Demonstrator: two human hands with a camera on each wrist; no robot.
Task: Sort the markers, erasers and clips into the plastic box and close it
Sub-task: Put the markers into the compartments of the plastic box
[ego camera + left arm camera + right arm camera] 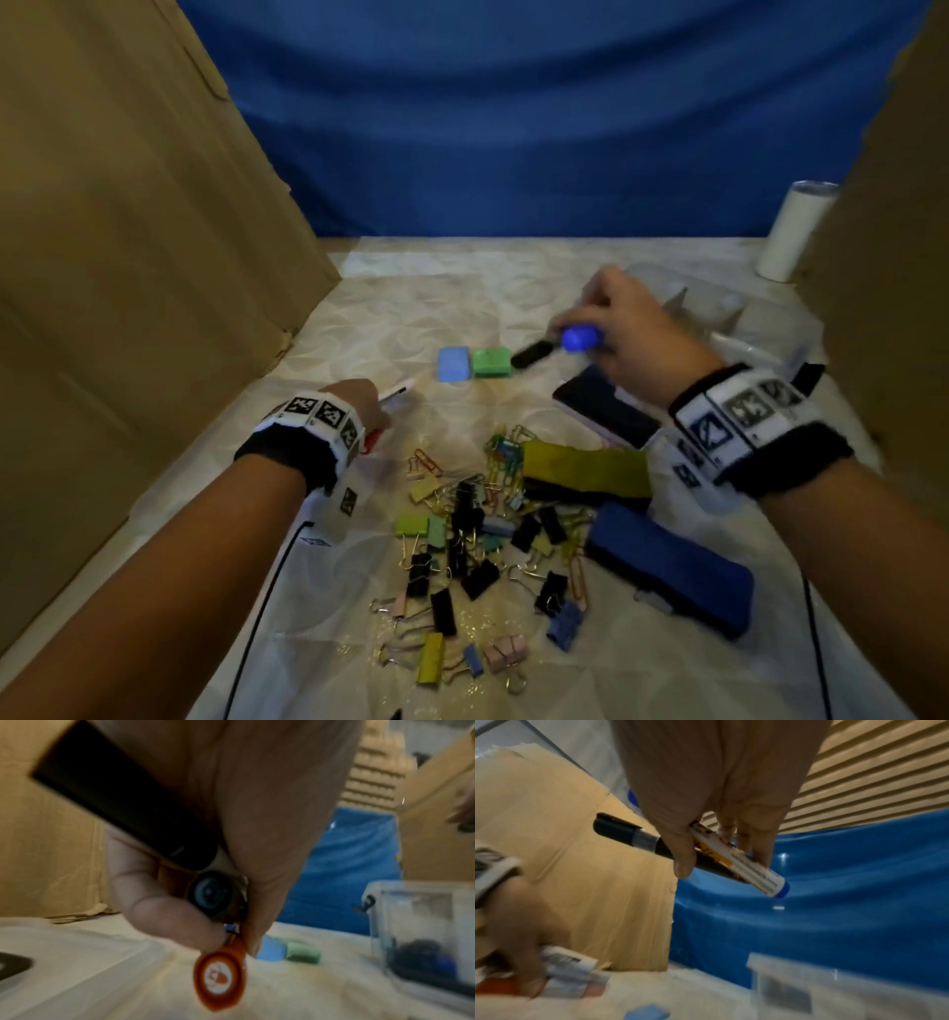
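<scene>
Our right hand [624, 329] is closed around two markers at once, a black marker [628, 834] and a blue-capped marker [754, 871], and it carries them in the air just beside the plastic box [719, 308], which stands open at the far right of the table [390, 288]. Our left hand [362, 406] also grasps markers, a red marker [221, 976] among them, low over the table on the left.

The first risk is in the right hand: two markers lie crossed under the thumb [680, 850] and the fingers, so one can slide out when we tilt the hand over the box, and it may fall outside or into the wrong compartment. The same can happen on the left, where the grip looks loose and the view is blurred.

The clips [477, 555] are still in a heap in front of us, the blue eraser [453, 364] and green eraser [492, 361] beyond them. If a forearm sweeps low, it can scatter the clips. The phone [606, 406] lies near the box and could be pushed.
</scene>
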